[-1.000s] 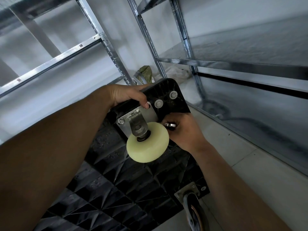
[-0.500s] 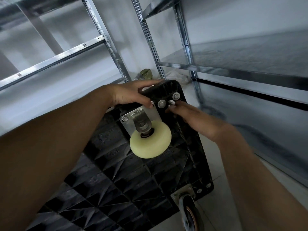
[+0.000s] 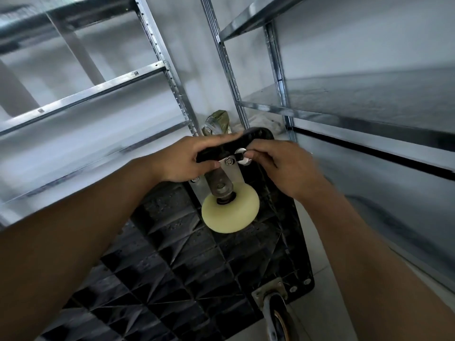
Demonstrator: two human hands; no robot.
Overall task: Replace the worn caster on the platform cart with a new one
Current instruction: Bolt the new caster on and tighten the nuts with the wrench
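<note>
The left grip [image 3: 184, 159], a bare hand, is clenched over the upper edge of the platform cart [image 3: 197, 254], fingers curled across the black rim and the thumb tip lying just beside the hex nut [image 3: 229, 161] at the top of the mounting plate [image 3: 232, 174]; the right grip [image 3: 275, 163] comes in from the other side, its fingertips [image 3: 257, 150] drawn together on a round silver fastener [image 3: 246, 161] at the cart's corner, just beside that nut, though whether it is a washer or a bolt head I cannot tell; a second silver disc [image 3: 240, 151] shows just above it, between the two hands; the new caster [image 3: 230, 214], a cream-coloured wheel on a dull metal fork [image 3: 220, 180], is seated by its plate against the cart's underside near the top corner, directly below both hands; the cart itself stands tipped up, its ribbed black underside facing the camera; at its lower right corner sits another caster [image 3: 277, 316], a grey wheel in a worn bracket, close to the pale tiled floor [image 3: 327, 262]; galvanised shelving rises on the left [image 3: 147, 70] and on the right [image 3: 357, 114]; a crumpled greenish bundle [image 3: 219, 120] lies behind the cart's top edge, between the uprights.
</note>
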